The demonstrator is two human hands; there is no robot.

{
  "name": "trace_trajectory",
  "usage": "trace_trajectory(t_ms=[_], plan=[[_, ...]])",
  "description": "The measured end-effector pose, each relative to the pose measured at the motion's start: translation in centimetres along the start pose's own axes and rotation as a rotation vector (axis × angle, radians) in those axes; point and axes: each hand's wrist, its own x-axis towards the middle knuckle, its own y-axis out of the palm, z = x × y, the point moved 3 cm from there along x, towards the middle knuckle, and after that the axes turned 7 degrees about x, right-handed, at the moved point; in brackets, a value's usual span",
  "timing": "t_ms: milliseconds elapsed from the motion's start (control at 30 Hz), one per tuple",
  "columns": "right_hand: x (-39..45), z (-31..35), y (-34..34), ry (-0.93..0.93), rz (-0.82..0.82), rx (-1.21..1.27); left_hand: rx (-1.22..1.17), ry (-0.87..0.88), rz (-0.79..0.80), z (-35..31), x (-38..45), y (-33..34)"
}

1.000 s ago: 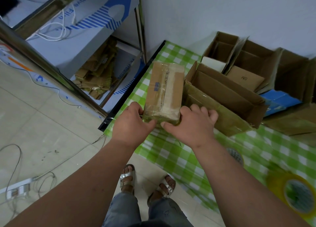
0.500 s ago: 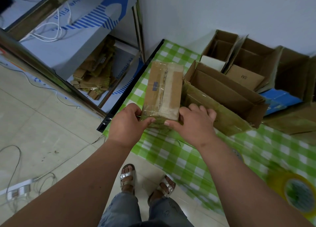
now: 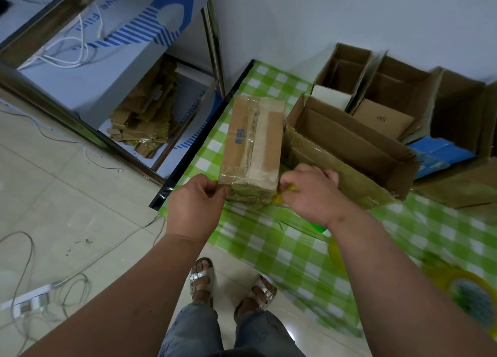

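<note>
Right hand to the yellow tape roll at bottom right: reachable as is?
Probably yes, once freed. The right hand pinches a yellowish tape end at the taped box; the tape roll lies on the checked tablecloth beside that forearm, nothing visibly between.

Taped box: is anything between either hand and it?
Nothing visible is. The left hand grips the taped box at its near left corner, and the right hand pinches a yellow tape strip at the near right corner.
</note>
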Motion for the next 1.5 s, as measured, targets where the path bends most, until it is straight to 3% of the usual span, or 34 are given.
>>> trace_trajectory(t_ms=[200,733,900,1033,1100,1200,1333,1500], plan=[[-0.5,-0.1,0.0,-0.035,-0.089,-0.018,-0.043,-0.060,-0.009,-0.4,-0.8,0.2],[-0.6,0.5,1.1,-0.062,-0.191,-0.058,-0.055,0.108,-0.017,-1.4,-1.1,-0.6],[-0.6,0.9,1.5,-0.030,-0.231,-0.093,-0.043,0.042,0.096,-1.6,-0.6,-0.5],[-0.5,1.1,1.9,-0.007,-0.244,-0.093,-0.296,-0.147,0.210,-1.5,-0.5,-0.2],[-0.5,1.2,2.0,0.000,-0.241,-0.081,-0.312,-0.166,0.242,-1.6,-0.7,-0.1],[-0.6,1.1,1.8,0.009,-0.170,-0.037,-0.348,-0.175,0.285,-1.7,-1.0,0.1],[-1.2,1.0,1.3,0.003,-0.039,0.107,-0.342,-0.163,0.229,-2.0,-1.2,0.2],[-2.0,2.5,1.9,0.023,-0.083,0.427,-0.417,-0.105,0.103,-2.7,-0.3,-0.2]])
